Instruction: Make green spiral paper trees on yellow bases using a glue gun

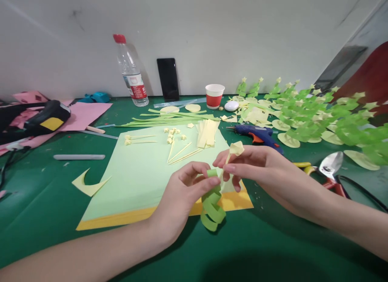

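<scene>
My left hand (184, 193) pinches the top of a curled green paper strip (212, 207) that spirals down in loops over the green table. My right hand (257, 168) meets it from the right, its fingers closed on a thin stick topped by a folded pale yellow paper star (236, 148). Both hands hover above the near right corner of a stack of light green and yellow paper sheets (136, 177).
On the stack lie more yellow stars on sticks (178, 146) and yellow strips (207, 132). A blue glue gun (257, 134), scissors (330, 168), red paper cup (214, 96), water bottle (131, 71), phone (168, 79) and several finished green paper trees (318, 116) surround them. Pink paper (81, 114) lies left.
</scene>
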Available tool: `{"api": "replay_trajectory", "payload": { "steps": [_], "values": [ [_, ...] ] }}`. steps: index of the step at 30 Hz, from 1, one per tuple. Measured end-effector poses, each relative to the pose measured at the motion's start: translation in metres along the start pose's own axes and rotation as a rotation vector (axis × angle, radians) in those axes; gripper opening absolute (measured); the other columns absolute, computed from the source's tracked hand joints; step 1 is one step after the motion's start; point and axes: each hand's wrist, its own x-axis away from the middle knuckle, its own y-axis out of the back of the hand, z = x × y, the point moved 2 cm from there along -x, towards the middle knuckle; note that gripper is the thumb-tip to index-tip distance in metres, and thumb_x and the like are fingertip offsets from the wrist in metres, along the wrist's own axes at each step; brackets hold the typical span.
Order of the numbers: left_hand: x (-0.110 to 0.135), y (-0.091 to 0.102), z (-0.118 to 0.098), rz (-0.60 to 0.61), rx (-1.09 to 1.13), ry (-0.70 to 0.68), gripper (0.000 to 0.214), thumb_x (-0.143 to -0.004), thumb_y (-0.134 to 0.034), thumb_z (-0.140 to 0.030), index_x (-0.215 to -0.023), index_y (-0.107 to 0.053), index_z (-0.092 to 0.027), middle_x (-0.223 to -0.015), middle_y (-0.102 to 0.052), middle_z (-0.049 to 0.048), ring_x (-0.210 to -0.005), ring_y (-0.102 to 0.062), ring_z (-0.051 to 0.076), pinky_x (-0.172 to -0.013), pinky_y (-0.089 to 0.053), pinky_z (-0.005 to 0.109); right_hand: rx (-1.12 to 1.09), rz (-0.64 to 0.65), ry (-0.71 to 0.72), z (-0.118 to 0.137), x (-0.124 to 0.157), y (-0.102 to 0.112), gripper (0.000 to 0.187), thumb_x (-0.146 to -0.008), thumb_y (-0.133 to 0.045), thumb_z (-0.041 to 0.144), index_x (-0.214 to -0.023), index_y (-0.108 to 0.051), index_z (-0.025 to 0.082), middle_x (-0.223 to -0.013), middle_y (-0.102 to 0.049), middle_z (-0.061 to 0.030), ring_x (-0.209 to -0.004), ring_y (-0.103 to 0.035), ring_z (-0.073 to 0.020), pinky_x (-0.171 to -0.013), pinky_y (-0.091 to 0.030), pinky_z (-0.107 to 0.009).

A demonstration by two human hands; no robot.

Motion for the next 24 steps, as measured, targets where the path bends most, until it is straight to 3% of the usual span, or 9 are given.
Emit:
{"api": "replay_trajectory", "payload": {
  "steps": [4, 10, 16, 24],
  "values": [
    [0.000, 0.001, -0.002, -0.028, -0.025, 0.007, 0.019, -0.067, -0.068, -0.025, -0.063, -0.050, -0.018, -0.063, -0.055, -0.0050, -0.065, -0.054, 0.009, -0.060, -0.041, 0.020, -0.008, 0.050, -0.064, 0.000, -0.001, -0.002, 0.017, -0.071, -0.062, 0.033, -0.070, -0.060, 0.016, -0.063, -0.054, 0.0014, -0.060, -0.050, -0.0072, -0.053, -0.043, -0.018],
    [0.000, 0.001, -0.001, -0.067, -0.038, -0.001, 0.019, -0.062, -0.071, -0.021, -0.060, -0.052, -0.017, -0.058, -0.052, -0.0064, -0.059, -0.048, 0.007, -0.056, -0.037, 0.018, -0.009, -0.064, 0.003, 0.007, 0.001, 0.003, 0.017, -0.072, -0.061, 0.035, -0.070, -0.060, 0.017, -0.071, -0.057, 0.0000, -0.058, -0.051, -0.0069, -0.052, -0.043, -0.018],
    [-0.001, -0.001, -0.004, -0.020, -0.010, 0.010, 0.016, -0.063, -0.069, -0.019, -0.058, -0.054, -0.018, -0.061, -0.054, -0.0059, -0.063, -0.050, 0.009, -0.058, -0.039, 0.020, 0.043, -0.041, 0.037, 0.011, 0.004, 0.002, 0.013, -0.072, -0.060, 0.030, -0.069, -0.060, 0.018, -0.070, -0.058, 0.0005, -0.060, -0.053, -0.0076, -0.054, -0.046, -0.018],
    [0.009, 0.001, -0.021, 0.063, -0.273, -0.319, 0.022, -0.052, -0.074, -0.005, -0.051, -0.064, -0.024, -0.066, -0.043, -0.0041, -0.061, -0.043, 0.009, -0.048, -0.039, 0.017, 0.280, -0.099, 0.237, 0.021, 0.009, 0.001, 0.012, -0.075, -0.055, 0.029, -0.069, -0.059, 0.020, -0.075, -0.060, -0.0019, -0.065, -0.054, -0.0118, -0.056, -0.046, -0.021]
  ]
}}
